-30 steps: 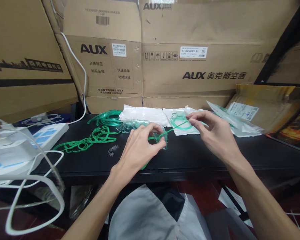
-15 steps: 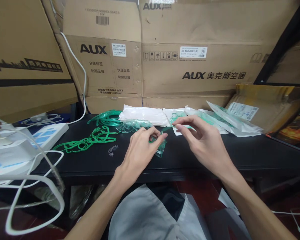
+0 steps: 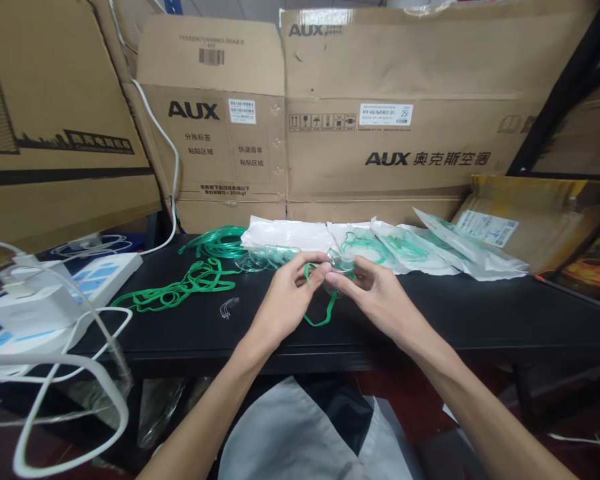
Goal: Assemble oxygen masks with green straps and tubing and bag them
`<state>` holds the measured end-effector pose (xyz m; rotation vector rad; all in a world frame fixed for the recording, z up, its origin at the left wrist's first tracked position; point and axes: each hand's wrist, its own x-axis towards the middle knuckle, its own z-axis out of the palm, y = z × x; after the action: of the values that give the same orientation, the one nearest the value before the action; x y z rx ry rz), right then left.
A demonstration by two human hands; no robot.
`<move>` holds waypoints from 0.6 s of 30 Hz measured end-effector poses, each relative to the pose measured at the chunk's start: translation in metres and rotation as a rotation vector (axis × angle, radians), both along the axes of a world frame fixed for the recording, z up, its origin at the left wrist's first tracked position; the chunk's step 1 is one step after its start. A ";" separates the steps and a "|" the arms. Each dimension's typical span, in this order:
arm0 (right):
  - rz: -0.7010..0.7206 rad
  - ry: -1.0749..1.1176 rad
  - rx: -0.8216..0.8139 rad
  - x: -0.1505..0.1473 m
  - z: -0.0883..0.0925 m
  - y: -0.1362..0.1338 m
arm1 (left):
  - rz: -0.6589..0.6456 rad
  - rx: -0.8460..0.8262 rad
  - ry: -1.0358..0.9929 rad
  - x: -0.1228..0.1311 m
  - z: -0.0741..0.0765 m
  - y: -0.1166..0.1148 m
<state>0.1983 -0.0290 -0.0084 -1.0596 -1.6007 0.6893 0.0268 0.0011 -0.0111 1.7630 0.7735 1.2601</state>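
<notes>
Both of my hands meet over the black table, fingers closed on a clear, green-tinted oxygen mask [image 3: 341,260]. My left hand [image 3: 287,293] pinches its left side, where a green elastic strap [image 3: 321,323] loops down below the fingers. My right hand [image 3: 385,297] grips the mask from the right, thumb close to the left thumb. Much of the mask is covered by the fingers. Just behind my left hand lies a row of similar clear masks [image 3: 267,257]. To the left are a heap of green elastic straps [image 3: 180,288] and several thin, shiny strips [image 3: 227,307].
Coiled green tubing [image 3: 220,241] and white packets [image 3: 287,235] line the back of the black table [image 3: 410,327]. Further packets with green contents [image 3: 405,248] lie to the right, beside a cardboard box [image 3: 535,193]. A white power strip [image 3: 105,277] with looping cables stands left.
My right hand has moved left and down to join my left hand on the mask. The mask has been raised and turned, and its green strap now hangs in view.
</notes>
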 end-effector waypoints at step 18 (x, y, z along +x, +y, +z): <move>-0.061 -0.196 -0.202 0.085 0.012 0.007 | 0.366 0.307 0.770 -0.058 0.011 0.001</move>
<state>0.2828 -0.0215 0.0031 -1.3532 -1.6825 0.7360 -0.0313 0.0025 -0.0005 2.4854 1.4443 0.9286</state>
